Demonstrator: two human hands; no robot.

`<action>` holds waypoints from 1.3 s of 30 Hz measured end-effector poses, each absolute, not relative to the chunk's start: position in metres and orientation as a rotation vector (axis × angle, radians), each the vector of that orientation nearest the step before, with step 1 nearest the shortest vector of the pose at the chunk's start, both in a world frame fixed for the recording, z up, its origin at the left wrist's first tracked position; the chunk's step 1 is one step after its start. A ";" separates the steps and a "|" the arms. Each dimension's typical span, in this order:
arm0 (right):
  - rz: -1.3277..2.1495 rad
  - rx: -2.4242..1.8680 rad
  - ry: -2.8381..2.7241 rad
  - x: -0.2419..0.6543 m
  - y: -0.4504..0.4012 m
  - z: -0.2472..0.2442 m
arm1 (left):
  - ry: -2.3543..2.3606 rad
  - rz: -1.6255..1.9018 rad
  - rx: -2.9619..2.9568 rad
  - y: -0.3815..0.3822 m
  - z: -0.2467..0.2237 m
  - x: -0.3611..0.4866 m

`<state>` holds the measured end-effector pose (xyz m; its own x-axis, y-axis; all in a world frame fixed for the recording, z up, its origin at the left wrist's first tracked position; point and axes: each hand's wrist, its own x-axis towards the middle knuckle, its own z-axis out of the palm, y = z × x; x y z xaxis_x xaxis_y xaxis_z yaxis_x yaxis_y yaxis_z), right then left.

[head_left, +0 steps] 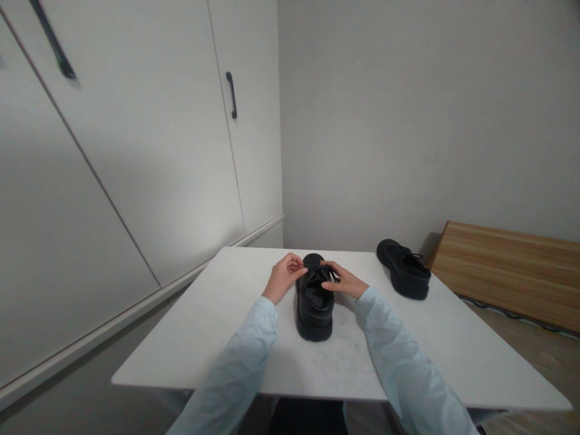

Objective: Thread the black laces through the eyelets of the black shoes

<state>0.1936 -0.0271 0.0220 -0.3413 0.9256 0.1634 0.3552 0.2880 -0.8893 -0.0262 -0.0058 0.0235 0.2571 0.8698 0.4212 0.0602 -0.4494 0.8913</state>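
Note:
A black lace-up shoe (316, 323) stands upright on the white table, heel towards me and toe pointing away. At the left of its lacing, my left hand (284, 278) has curled fingers, with thumb and fingertip pinched on what looks like the shoelace. My right hand (344, 281) is on the shoe's right side, its thumb over the opening and its forefinger by the laces. A dark strand of shoelace (335, 277) shows between those fingers. The fingers partly hide the laces. A second black shoe (403, 270) rests at the table's far right, toe away.
The white table (217, 326) has its far edge near a grey wall (421, 121). White cupboard doors (136, 133) with black handles line the left side. A wood-grained panel (507, 275) leans at the right, beyond the table's edge.

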 end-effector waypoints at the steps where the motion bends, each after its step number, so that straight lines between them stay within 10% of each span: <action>1: 1.019 -1.155 -1.850 0.194 -0.027 0.022 | 0.860 1.263 1.754 -0.006 0.023 -0.027; 39: 1.026 -1.161 -1.834 0.193 -0.029 0.023 | 0.739 1.477 1.372 -0.007 0.030 -0.028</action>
<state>0.1929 -0.0287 0.0232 -0.3314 0.9304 0.1566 0.3533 0.2763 -0.8938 -0.0283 -0.0065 0.0304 0.0862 0.9166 0.3904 -0.2372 -0.3617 0.9016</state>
